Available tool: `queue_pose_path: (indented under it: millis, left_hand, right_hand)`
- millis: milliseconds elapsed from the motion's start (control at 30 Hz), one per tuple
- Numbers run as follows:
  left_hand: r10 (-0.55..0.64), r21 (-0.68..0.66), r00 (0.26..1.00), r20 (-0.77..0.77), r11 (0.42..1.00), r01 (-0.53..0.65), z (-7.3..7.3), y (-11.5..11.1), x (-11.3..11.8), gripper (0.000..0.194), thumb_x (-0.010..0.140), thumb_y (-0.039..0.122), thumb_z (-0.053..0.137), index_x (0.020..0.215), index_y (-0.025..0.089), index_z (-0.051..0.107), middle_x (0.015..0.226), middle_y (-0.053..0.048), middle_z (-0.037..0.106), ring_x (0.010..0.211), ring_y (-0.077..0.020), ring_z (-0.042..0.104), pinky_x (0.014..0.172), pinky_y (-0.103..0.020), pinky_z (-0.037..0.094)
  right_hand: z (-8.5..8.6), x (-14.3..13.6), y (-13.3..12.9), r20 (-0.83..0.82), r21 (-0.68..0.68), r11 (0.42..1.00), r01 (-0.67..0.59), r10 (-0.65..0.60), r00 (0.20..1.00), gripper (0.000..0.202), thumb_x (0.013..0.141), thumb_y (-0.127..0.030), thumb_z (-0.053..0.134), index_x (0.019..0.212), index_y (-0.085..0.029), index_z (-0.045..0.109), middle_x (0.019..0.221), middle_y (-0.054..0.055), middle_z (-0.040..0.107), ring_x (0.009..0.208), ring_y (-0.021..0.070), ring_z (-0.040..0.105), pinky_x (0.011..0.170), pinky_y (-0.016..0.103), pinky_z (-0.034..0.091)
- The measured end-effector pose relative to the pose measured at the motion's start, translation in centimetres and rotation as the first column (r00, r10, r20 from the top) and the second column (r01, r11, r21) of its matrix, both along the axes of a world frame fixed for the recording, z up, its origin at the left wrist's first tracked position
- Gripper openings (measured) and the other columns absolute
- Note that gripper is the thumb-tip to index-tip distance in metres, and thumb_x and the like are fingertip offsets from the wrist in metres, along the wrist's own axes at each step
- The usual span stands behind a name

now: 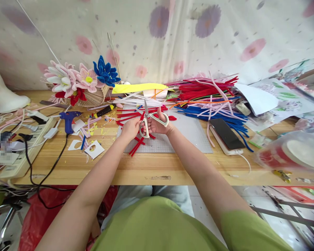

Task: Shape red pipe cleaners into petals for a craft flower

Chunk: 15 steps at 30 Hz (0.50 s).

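My right hand [158,126] holds white-handled scissors [146,111], with the thumb through one loop. Their blades are spread and point away from me, toward the back of the table. Beside them, my left hand [131,128] is closed, its fingertips pinching a red pipe cleaner close to the blades. Much of that piece is hidden by the fingers. Below both hands, cut red pipe cleaners [134,149] lie across a grey cutting mat [191,139]. A small red looped petal [172,118] rests on the mat right of the scissors.
Behind the mat lie bundles of red pipe cleaners [199,90] and blue pipe cleaners [214,115]. A phone [226,133] is at right, near a lidded cup [290,151]. At left are a blue glue gun [69,121], a power strip [28,150], pipe-cleaner flowers [86,78] and paper scraps [94,149].
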<state>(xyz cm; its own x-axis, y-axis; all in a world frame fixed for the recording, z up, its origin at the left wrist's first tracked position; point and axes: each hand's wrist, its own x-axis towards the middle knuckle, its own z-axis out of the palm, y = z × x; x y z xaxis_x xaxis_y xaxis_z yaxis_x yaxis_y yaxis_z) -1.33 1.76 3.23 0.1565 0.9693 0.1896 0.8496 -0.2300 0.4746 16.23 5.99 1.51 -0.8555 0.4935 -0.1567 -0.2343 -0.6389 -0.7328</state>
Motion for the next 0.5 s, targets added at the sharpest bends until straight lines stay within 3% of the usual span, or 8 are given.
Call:
queue_pose_path:
  millis: [333,500]
  left_hand:
    - [0.027,-0.027,0.999,-0.025,0.999,-0.028,0.05,0.12,0.04,0.025,0.086,0.025,0.041,0.080,0.021,0.065,0.083,-0.007,0.068,0.080,-0.0213,0.059,0.065,-0.029,0.038]
    - [0.022,-0.026,0.998,-0.056,0.999,-0.024,-0.07,0.38,-0.49,0.026,0.086,0.025,0.041,0.082,0.020,0.066,0.086,-0.009,0.068,0.083,-0.0224,0.059,0.069,-0.030,0.040]
  right_hand:
    - [0.26,-0.46,-0.69,0.038,0.019,1.000,-0.003,0.002,0.999,0.081,0.075,-0.080,0.014,0.089,-0.011,0.054,0.064,0.006,0.056,0.058,0.0168,0.056,0.058,0.033,0.050]
    - [0.54,0.33,-0.06,0.068,0.014,0.995,0.096,-0.097,0.993,0.069,0.081,-0.073,0.016,0.075,-0.014,0.051,0.050,-0.002,0.041,0.041,0.0081,0.039,0.042,0.021,0.039]
